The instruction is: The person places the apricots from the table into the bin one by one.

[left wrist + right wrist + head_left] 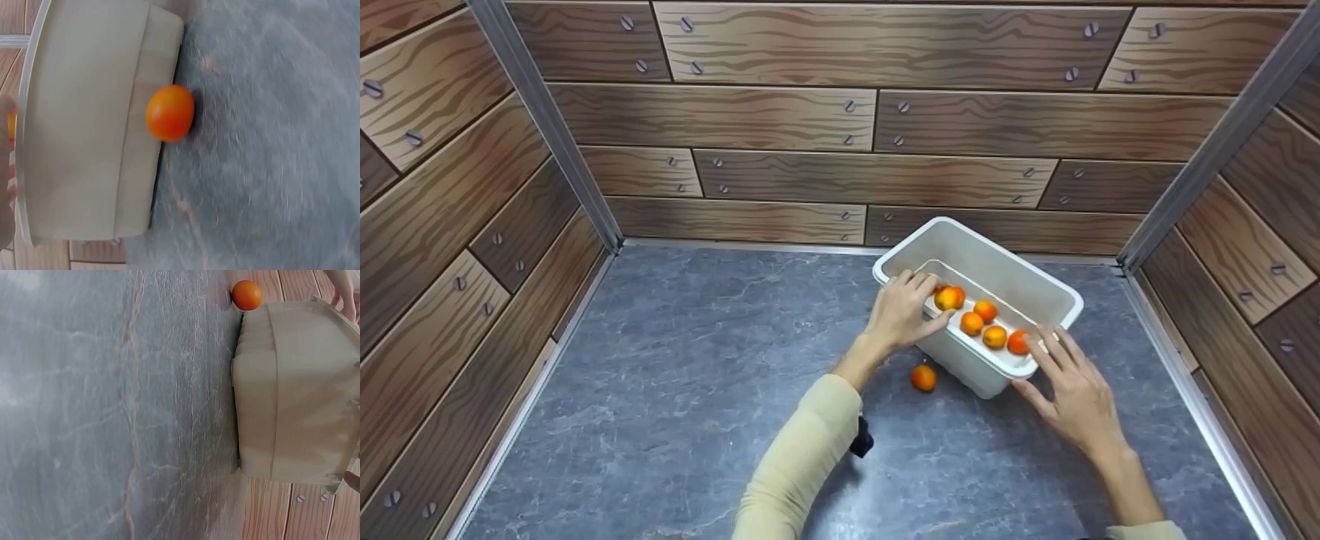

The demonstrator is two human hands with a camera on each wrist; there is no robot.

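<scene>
A white plastic bin (941, 356) stands near the back wall, with several small round orange-yellow fruits inside. My left hand (901, 309) reaches over the bin's left side, its fingers and thumb around a yellow-orange fruit (947, 298). That fruit shows just past the rim in the left wrist view. At the bin's right end is my right hand (1080, 397), its fingers extended over the rim close to a red-orange fruit (1018, 342), partly hidden by them. The thumb lies outside the near corner. One loose fruit (923, 378) lies on the floor against the bin's near side (84, 129).
Wood-patterned walls (840, 45) enclose the back and both sides. The grey marbled floor (660, 375) extends left and in front of the bin. Metal strips (1207, 405) edge the floor. A black object (862, 438) sits by the left forearm.
</scene>
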